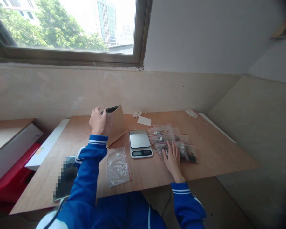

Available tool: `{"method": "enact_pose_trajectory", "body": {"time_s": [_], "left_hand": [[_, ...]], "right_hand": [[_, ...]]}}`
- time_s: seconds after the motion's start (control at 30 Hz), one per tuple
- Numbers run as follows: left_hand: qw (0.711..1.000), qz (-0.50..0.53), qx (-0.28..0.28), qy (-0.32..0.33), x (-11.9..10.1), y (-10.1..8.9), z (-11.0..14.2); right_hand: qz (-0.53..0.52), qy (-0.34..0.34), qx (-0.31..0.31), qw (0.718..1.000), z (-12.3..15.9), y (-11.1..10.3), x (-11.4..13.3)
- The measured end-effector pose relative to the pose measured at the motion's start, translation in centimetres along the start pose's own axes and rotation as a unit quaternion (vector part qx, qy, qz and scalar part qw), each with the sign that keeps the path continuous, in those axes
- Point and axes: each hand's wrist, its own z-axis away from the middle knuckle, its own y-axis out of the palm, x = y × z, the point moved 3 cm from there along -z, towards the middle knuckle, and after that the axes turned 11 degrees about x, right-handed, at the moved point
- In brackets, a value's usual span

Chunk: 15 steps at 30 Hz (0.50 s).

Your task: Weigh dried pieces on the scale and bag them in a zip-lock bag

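Observation:
My left hand (97, 121) is closed round the top edge of a brown paper bag (115, 125), which stands open at the back left of the wooden table (216, 149). My right hand (173, 158) lies flat, fingers spread, on a pile of clear zip bags (171, 140) with dark contents, to the right of a small digital scale (140, 143). An empty-looking clear zip bag (118, 166) with a red seal lies in front of the scale, between my arms. Both sleeves are blue with white stripes.
A white card (144, 121) and crumpled paper scraps (136, 114) lie near the back wall; more scraps (191, 113) sit at the back right corner. A blurred-out dark item (65, 179) rests at the table's left front. White and red boxes (11, 152) stand left of the table.

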Motion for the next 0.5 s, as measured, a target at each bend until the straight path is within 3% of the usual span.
{"method": "enact_pose_trajectory", "body": {"time_s": [0.1, 0.2, 0.27, 0.37, 0.43, 0.5], "left_hand": [[1.0, 0.012, 0.017, -0.001, 0.4, -0.2, 2.0], [0.998, 0.005, 0.056, 0.021, 0.5, -0.7, 5.7], [0.997, 0.007, 0.065, 0.046, 0.5, -0.9, 8.6], [0.986, 0.071, 0.119, 0.088, 0.5, -0.4, 12.3], [0.978, 0.106, 0.151, 0.098, 0.7, -0.1, 13.8], [0.973, 0.128, 0.16, 0.106, 0.9, -0.1, 14.5]], "right_hand": [[-0.007, 0.001, 0.028, 1.0, -0.7, 0.7, -0.2], [-0.071, -0.017, 0.007, 0.997, -2.1, -1.4, 1.5], [-0.151, -0.068, -0.021, 0.986, -2.5, -4.1, 4.9], [-0.307, -0.179, -0.028, 0.934, -1.5, -8.6, 12.3], [-0.369, -0.248, 0.004, 0.895, -0.5, -10.5, 16.9], [-0.339, -0.318, 0.064, 0.883, 0.1, -10.9, 20.2]]}}
